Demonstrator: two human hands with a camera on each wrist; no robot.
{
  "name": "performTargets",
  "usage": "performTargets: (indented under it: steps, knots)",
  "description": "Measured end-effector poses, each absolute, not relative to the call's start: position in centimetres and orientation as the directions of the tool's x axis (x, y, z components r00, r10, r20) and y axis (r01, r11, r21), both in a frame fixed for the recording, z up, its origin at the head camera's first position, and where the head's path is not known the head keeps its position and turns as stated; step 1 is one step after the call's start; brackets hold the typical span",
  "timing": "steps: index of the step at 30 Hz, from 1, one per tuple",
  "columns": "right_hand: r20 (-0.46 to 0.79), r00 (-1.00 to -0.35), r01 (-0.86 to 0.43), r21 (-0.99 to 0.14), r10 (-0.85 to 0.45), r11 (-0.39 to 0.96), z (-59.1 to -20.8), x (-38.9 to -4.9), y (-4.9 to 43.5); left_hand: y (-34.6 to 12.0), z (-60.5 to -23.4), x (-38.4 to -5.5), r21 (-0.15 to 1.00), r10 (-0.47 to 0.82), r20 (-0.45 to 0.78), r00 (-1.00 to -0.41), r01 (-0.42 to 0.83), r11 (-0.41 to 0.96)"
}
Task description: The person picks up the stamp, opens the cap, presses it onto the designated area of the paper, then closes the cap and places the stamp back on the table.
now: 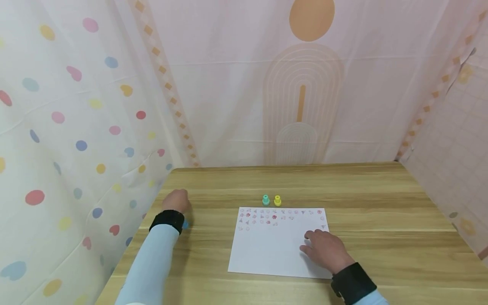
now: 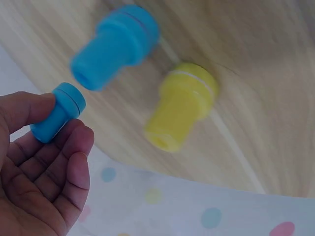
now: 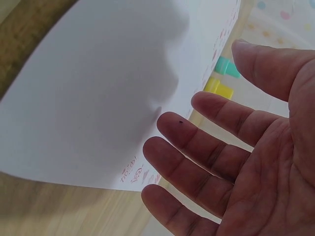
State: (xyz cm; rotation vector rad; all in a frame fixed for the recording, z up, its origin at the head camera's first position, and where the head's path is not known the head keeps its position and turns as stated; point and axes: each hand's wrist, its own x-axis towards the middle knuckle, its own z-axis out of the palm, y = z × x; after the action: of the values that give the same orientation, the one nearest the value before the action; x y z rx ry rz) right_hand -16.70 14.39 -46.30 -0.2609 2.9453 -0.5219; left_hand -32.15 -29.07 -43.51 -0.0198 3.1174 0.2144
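Observation:
My left hand (image 1: 176,201) is over the far left part of the table. Between thumb and fingers it pinches a small blue toy stamp (image 2: 58,112), best seen in the left wrist view. Near that hand, a second blue stamp (image 2: 115,46) and a yellow stamp (image 2: 181,107) stand on the wood. White paper (image 1: 267,250) with rows of small red and purple prints lies mid-table. Above its right side hovers my right hand (image 1: 325,250), holding nothing; its fingers (image 3: 197,142) are spread and slightly bent in the right wrist view.
Just behind the paper's far edge, a teal stamp (image 1: 266,201) and another yellow stamp (image 1: 277,201) stand side by side. The wooden table (image 1: 381,203) meets a patterned curtain (image 1: 228,106) at the back and a dotted one on the left.

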Motion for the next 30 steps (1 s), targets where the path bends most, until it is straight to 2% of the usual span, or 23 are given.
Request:
performTargets:
  steps: [15,30]
  knots:
    - [-0.112,-0.973,-0.149,-0.357,-0.200,0.922,-46.1,-16.8,14.3,-25.3,-42.6,-32.6,0.187,0.087,0.016,-0.996,0.088,0.978]
    - [-0.122,-0.977,-0.125,-0.350,-0.177,0.928,-46.0,-16.8,14.3,-21.0,-41.7,-31.2,0.203,0.171,0.093,-0.981,0.186,0.961]
